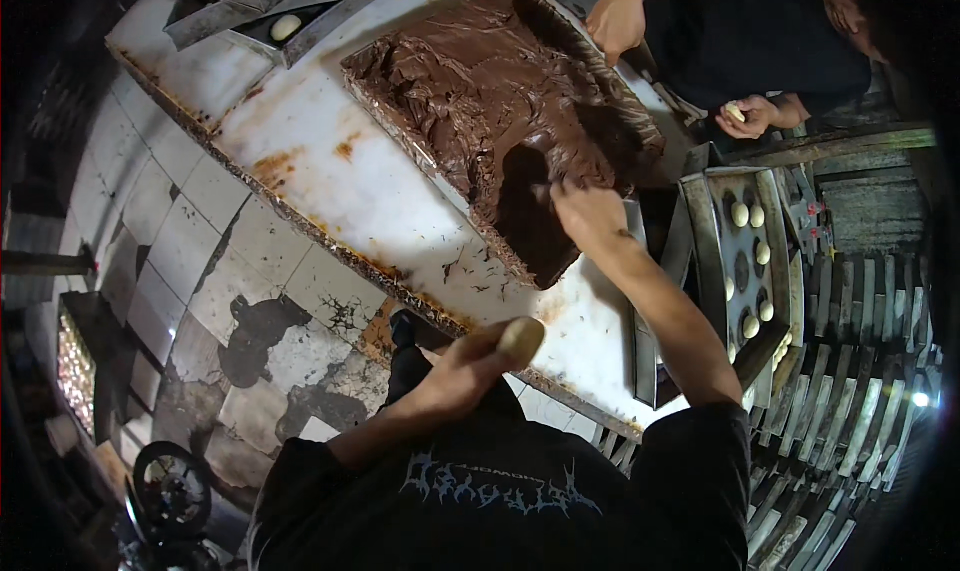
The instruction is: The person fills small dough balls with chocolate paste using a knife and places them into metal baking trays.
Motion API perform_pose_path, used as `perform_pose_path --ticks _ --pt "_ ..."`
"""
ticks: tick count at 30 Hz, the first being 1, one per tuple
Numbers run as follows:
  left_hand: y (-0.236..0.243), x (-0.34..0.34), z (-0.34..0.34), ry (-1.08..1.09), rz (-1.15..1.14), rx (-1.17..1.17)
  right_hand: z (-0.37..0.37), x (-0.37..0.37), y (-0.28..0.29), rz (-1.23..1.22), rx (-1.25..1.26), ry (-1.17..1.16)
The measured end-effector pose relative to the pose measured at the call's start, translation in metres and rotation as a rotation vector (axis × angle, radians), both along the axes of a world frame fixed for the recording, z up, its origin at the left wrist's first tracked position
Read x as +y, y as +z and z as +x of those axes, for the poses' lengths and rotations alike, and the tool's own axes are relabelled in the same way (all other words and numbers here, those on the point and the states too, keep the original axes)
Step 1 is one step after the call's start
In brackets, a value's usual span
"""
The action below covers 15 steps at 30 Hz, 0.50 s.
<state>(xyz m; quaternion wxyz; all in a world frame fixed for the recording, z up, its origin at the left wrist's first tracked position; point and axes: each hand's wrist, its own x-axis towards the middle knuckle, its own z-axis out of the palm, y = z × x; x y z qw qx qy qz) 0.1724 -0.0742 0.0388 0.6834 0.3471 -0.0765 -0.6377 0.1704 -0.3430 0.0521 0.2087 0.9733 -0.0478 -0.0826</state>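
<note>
My left hand is closed around a pale, smooth dough ball, held up in front of my chest, near the table's front edge. A large slab of brown chocolate paste lies on the white table, in what looks like a shallow lined tray. Reaching over it from the right, my right hand has its fingers curled at a dark hollow scooped in the paste. The fingertips are against the chocolate, and what they hold, if anything, is hidden.
Opposite, a co-worker's hand rests at the paste's far edge; the other hand holds a dough piece. To my right stands a metal tray of dough balls. More trays are stacked at the far left. Slatted racks fill the right side.
</note>
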Motion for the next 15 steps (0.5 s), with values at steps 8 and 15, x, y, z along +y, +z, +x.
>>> perform_pose_path --ticks 8,15 --pt "-0.022 -0.005 0.026 0.238 0.01 0.41 -0.055 0.056 0.104 0.421 0.143 -0.085" --pt "0.006 -0.026 0.059 0.11 -0.549 0.925 -0.092 0.078 0.063 0.662 -0.543 0.023"
